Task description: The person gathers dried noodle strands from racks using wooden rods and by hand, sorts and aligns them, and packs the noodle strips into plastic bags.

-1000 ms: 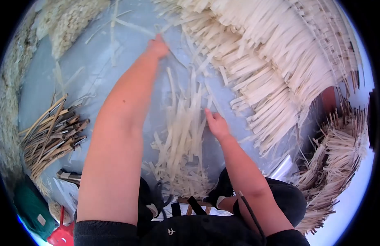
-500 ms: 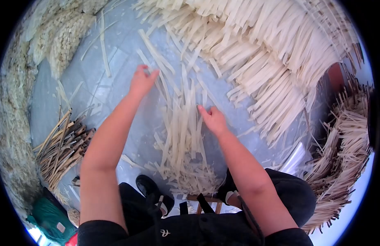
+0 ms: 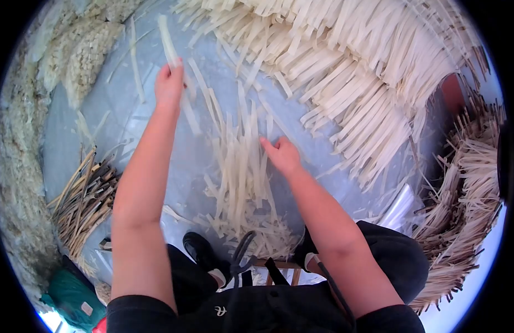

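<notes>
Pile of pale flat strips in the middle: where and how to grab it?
Probably pinch the far ends of the pale flat strips, coming from above on the right, where the right hand is close. They point up the view and spread apart there; nearer ends lie jumbled among short scraps.

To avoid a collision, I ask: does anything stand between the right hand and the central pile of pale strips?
Nothing visible: the right hand is close beside the pile of pale strips, at its right edge; contact is unclear.
</notes>
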Demonstrator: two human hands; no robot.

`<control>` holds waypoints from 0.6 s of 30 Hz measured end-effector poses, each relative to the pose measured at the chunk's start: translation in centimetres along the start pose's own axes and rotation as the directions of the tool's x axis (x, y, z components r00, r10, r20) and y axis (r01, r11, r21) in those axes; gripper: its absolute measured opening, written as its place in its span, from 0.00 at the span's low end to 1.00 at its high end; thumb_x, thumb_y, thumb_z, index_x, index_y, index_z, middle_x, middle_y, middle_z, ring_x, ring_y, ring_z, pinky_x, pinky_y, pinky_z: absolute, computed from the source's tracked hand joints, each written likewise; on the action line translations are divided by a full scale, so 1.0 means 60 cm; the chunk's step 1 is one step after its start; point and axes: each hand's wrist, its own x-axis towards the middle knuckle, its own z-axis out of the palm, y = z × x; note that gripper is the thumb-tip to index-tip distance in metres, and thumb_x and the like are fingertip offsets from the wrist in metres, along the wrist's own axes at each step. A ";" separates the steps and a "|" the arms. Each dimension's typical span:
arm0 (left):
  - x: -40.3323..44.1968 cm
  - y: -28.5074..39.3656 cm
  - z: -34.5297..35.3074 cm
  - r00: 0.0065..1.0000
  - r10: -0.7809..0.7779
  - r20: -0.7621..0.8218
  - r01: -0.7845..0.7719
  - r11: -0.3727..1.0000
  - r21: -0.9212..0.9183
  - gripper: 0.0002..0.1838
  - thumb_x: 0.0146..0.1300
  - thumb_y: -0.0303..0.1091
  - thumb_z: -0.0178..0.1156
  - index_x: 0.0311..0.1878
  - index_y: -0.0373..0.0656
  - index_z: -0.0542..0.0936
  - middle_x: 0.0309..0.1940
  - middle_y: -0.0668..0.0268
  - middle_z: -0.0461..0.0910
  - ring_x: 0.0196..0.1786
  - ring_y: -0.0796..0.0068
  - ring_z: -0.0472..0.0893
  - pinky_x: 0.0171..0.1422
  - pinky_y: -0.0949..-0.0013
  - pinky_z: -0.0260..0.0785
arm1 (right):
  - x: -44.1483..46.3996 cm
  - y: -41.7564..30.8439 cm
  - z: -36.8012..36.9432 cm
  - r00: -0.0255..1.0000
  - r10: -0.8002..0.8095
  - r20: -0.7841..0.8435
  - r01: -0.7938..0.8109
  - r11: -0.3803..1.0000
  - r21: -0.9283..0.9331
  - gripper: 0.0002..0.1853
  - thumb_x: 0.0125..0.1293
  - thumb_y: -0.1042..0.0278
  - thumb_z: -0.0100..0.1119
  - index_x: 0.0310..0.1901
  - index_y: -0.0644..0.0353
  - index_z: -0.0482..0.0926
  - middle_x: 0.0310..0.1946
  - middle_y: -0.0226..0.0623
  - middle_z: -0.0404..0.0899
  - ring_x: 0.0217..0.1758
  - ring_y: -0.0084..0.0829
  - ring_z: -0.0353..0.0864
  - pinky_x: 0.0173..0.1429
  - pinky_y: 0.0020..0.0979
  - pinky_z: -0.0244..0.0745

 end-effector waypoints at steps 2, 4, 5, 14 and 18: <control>-0.062 -0.023 -0.028 0.980 -0.127 0.156 0.072 0.945 0.319 0.15 0.64 0.43 0.58 0.46 0.42 0.80 0.29 0.61 0.80 0.34 0.74 0.81 0.37 0.67 0.73 | 0.005 0.007 0.012 0.986 -0.070 -0.154 0.070 0.998 -0.009 0.36 0.56 0.28 0.55 0.29 0.64 0.75 0.28 0.49 0.80 0.36 0.48 0.79 0.43 0.42 0.72; -0.129 -0.155 -0.051 0.906 -0.276 0.322 0.073 0.850 0.522 0.14 0.63 0.39 0.58 0.47 0.41 0.78 0.33 0.59 0.81 0.38 0.68 0.82 0.36 0.62 0.73 | -0.001 0.000 0.004 0.996 -0.042 -0.076 0.042 0.999 -0.006 0.36 0.57 0.28 0.52 0.36 0.64 0.75 0.35 0.50 0.80 0.44 0.48 0.79 0.48 0.42 0.71; -0.185 -0.168 -0.056 0.901 -0.320 0.291 0.124 0.836 0.534 0.15 0.61 0.37 0.57 0.49 0.40 0.75 0.36 0.56 0.82 0.40 0.59 0.83 0.41 0.57 0.73 | -0.002 -0.005 -0.007 1.000 -0.016 -0.008 0.016 1.000 -0.018 0.37 0.58 0.29 0.50 0.42 0.64 0.76 0.42 0.51 0.80 0.51 0.48 0.79 0.54 0.42 0.70; -0.358 -0.198 -0.016 0.839 -0.306 0.449 -0.079 0.749 0.658 0.25 0.62 0.36 0.56 0.61 0.41 0.65 0.38 0.56 0.81 0.42 0.59 0.81 0.49 0.60 0.72 | -0.021 0.028 0.013 0.825 -0.270 -0.496 0.258 0.962 -0.094 0.29 0.61 0.35 0.51 0.35 0.58 0.80 0.30 0.47 0.82 0.34 0.50 0.80 0.41 0.45 0.73; -0.328 -0.035 -0.023 0.449 -0.459 0.767 -0.266 0.751 0.605 0.23 0.63 0.50 0.56 0.48 0.37 0.76 0.30 0.56 0.82 0.33 0.61 0.82 0.43 0.60 0.74 | -0.093 0.007 0.032 0.944 -0.287 -0.164 0.265 0.954 -0.143 0.30 0.62 0.33 0.50 0.29 0.58 0.80 0.25 0.47 0.80 0.32 0.50 0.79 0.41 0.45 0.72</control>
